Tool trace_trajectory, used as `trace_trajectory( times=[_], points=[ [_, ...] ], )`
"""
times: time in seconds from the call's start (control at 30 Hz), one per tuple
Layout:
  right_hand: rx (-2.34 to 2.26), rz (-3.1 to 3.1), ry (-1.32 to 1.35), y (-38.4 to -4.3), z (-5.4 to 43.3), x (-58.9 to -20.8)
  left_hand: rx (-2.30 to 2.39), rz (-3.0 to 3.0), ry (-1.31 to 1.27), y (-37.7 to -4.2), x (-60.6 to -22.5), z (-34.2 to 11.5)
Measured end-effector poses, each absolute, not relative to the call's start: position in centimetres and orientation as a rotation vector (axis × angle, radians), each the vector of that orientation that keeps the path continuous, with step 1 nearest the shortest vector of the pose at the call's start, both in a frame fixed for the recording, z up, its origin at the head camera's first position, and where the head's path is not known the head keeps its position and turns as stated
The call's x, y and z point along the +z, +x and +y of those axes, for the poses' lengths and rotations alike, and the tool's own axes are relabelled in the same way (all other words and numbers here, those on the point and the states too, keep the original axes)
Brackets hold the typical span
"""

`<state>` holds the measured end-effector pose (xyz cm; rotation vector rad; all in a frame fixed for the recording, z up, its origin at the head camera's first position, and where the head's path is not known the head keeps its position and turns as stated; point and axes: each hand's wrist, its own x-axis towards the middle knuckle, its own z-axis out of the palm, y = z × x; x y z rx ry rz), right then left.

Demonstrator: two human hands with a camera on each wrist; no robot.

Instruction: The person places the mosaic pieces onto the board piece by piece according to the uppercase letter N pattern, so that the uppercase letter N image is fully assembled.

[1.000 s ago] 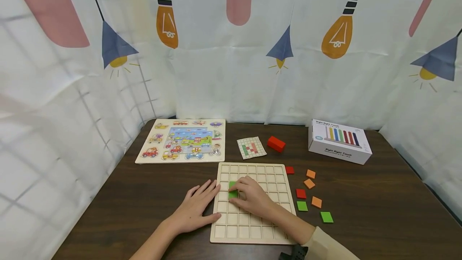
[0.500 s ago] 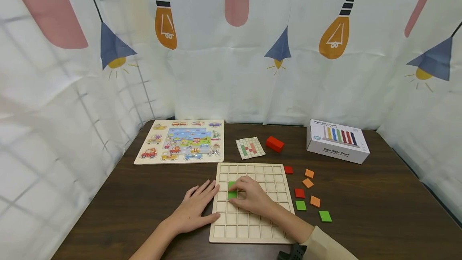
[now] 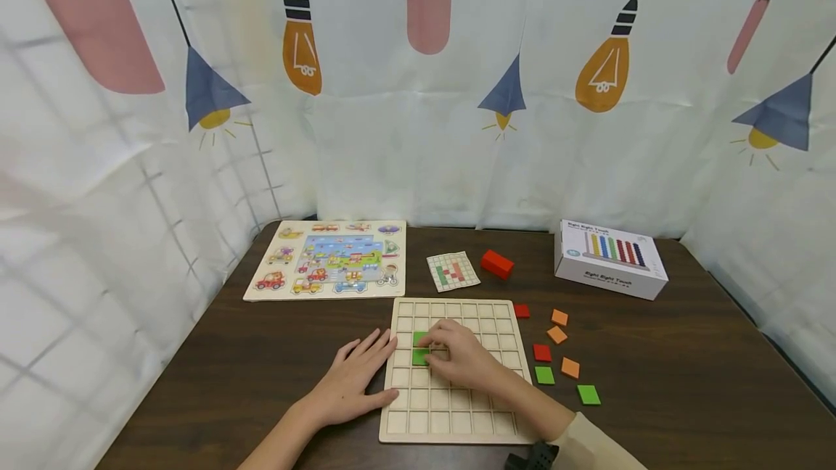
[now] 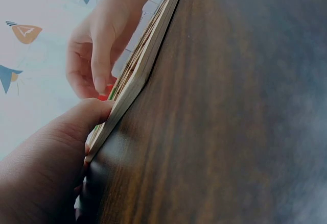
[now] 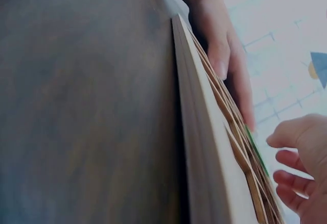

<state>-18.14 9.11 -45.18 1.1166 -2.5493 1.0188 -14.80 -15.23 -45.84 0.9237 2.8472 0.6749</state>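
Note:
A light wooden grid board (image 3: 418,423) lies on the dark table, and two green square tiles sit one above the other in its left part: an upper green tile (image 3: 420,338) and a lower green tile (image 3: 420,357). Over the board, my right hand (image 3: 462,355) has its fingertips right beside these tiles; the right wrist view shows its thumb and loosely bent fingers (image 5: 294,178) apart, with nothing between them. My left hand (image 3: 353,377) lies spread at the board's left edge, its fingertips and thumb (image 4: 97,110) touching the rim.
Right of the board lie red tiles (image 3: 542,352), orange tiles (image 3: 570,368) and green tiles (image 3: 588,394). Behind it are a pattern card (image 3: 453,271), a red block (image 3: 497,265), a vehicle picture puzzle (image 3: 261,292) and a white box (image 3: 610,260). A printed curtain (image 3: 366,151) surrounds the table.
My right hand's fingertips have drawn slightly right off the green tiles, so more of both shows. My left hand stays at the board's edge. The head view has tilted up slightly.

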Motion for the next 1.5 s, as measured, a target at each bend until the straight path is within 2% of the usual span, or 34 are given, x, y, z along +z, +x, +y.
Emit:
trace_trajectory(
  times=[0.93, 1.5],
  points=[
    [0.926, -2.466, 1.069, -16.4, 16.0, -44.6, 0.653, 2.845, 0.925, -14.9, -46.2, -15.3],
    [0.866, -2.494, 0.876, -14.6, 21.2, -44.6, 0.653, 2.858, 0.920, -14.9, -46.0, -15.2]
  ],
)
